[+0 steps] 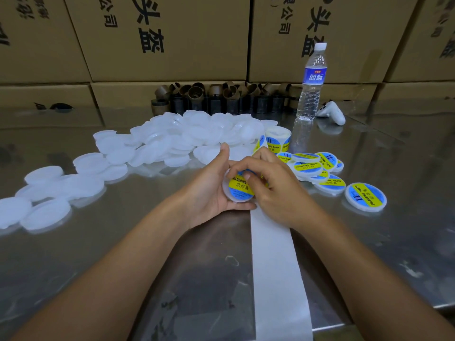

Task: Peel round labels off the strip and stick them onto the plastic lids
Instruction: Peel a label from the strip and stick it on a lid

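Resting in the left hand (211, 185), one plastic lid (235, 196) is gripped: the thumb is laid along its far-left rim and the fingers are curled under its near edge. A round label (240, 187), yellow and blue with the words SOLDERING PASTE, is seen on the face of this lid. The right hand (278, 193) is placed over the lid from the right side; its fingers are curled over the upper edge and its thumb is pressed on the label. The lid is thus held between both hands, in the middle of the view, over the white strip (275, 267).

The strip is stretched along the desk (110, 242) from the near edge towards the roll of labels (278, 139), which is stood just behind the hands. To the left and behind, a heap of unlabelled lids (177, 141) is spread. To the right, labelled lids (317, 168) are piled near the right hand, and a single labelled lid (365, 196) is laid apart from them. Farther back, a water bottle (312, 82), a white controller (331, 113) and a row of cardboard cores (221, 97) are seen in front of cardboard boxes (160, 38).
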The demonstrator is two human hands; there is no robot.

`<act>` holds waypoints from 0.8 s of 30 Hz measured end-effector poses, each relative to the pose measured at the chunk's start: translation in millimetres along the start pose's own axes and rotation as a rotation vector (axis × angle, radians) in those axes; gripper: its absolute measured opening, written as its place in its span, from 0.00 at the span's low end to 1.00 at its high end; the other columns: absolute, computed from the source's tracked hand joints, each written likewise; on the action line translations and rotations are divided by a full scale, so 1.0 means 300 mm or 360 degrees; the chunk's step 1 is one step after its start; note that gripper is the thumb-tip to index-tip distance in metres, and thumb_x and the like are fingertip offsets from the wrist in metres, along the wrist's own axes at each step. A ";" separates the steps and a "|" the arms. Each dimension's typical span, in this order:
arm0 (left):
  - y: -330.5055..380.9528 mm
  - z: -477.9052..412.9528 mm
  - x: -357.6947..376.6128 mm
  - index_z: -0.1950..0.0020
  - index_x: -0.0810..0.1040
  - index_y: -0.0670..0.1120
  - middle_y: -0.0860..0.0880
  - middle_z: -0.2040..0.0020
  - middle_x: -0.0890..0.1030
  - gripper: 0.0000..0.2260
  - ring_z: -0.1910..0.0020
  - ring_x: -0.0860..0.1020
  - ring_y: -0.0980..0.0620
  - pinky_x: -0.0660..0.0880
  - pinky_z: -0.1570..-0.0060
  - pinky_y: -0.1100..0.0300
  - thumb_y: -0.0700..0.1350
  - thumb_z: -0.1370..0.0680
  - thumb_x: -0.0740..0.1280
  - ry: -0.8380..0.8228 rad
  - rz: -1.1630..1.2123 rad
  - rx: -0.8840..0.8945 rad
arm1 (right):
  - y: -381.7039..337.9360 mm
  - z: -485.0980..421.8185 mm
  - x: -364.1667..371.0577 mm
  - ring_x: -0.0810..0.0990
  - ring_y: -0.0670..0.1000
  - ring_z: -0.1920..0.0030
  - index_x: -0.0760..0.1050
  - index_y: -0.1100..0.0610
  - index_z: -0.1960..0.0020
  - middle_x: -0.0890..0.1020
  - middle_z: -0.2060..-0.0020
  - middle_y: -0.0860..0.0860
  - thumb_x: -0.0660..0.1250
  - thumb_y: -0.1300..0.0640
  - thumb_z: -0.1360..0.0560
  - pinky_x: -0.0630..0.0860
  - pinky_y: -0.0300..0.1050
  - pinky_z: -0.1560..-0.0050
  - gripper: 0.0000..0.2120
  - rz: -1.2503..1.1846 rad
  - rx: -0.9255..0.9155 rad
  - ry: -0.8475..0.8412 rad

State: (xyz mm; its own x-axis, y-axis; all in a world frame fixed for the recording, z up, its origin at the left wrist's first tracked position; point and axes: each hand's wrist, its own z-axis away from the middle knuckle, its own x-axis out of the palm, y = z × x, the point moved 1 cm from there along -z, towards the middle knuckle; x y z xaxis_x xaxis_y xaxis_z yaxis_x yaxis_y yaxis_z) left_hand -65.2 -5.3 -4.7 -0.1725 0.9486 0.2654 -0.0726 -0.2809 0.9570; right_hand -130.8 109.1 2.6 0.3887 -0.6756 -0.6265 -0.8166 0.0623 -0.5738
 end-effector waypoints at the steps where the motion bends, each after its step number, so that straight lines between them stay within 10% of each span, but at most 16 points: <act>1: 0.000 0.000 0.002 0.30 0.65 0.34 0.35 0.35 0.75 0.35 0.41 0.76 0.41 0.71 0.37 0.39 0.62 0.19 0.44 -0.0001 0.0003 0.0002 | -0.001 0.000 0.000 0.67 0.39 0.61 0.80 0.54 0.52 0.64 0.63 0.46 0.60 0.68 0.24 0.62 0.29 0.58 0.14 0.0005 -0.0001 0.0000; 24: -0.006 0.006 0.003 0.52 0.80 0.41 0.43 0.50 0.83 0.29 0.50 0.82 0.48 0.80 0.48 0.49 0.63 0.23 0.50 -0.0250 0.0142 0.0095 | -0.010 0.004 -0.008 0.67 0.42 0.62 0.82 0.54 0.53 0.66 0.63 0.47 0.63 0.67 0.25 0.62 0.29 0.60 0.12 0.0042 0.0029 0.0052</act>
State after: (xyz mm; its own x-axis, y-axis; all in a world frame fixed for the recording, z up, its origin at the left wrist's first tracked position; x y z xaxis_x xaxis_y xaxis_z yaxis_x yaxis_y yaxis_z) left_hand -63.4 -3.8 -5.9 -0.0200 0.9327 0.3602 -0.0045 -0.3603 0.9328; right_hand -128.8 111.5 5.3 0.3527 -0.6973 -0.6239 -0.8183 0.0936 -0.5672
